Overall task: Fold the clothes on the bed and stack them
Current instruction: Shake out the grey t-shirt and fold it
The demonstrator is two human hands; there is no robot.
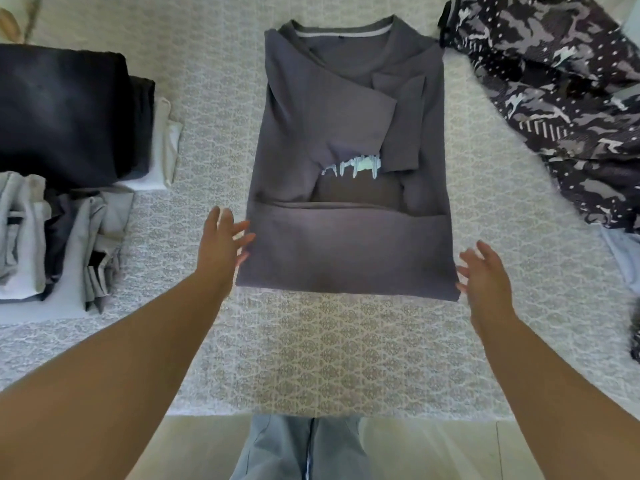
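Observation:
A grey T-shirt (pixel 346 150) lies flat in the middle of the bed, its sleeves folded inward and its bottom hem folded up over the body; a pale print shows at the centre. My left hand (pixel 221 247) hovers at the shirt's lower left edge, fingers spread and relaxed, holding nothing. At the lower right corner of the shirt my right hand (pixel 485 275) is spread the same way and holds nothing. A stack of folded dark and white clothes (pixel 65 112) sits at the left.
Below the dark stack lies a second pile of grey and white folded clothes (pixel 52 237). A dark patterned garment (pixel 561 98) lies unfolded at the right, with a pale blue item (pixel 623 251) beneath it. The patterned bedspread (pixel 329 348) reaches the bed's near edge.

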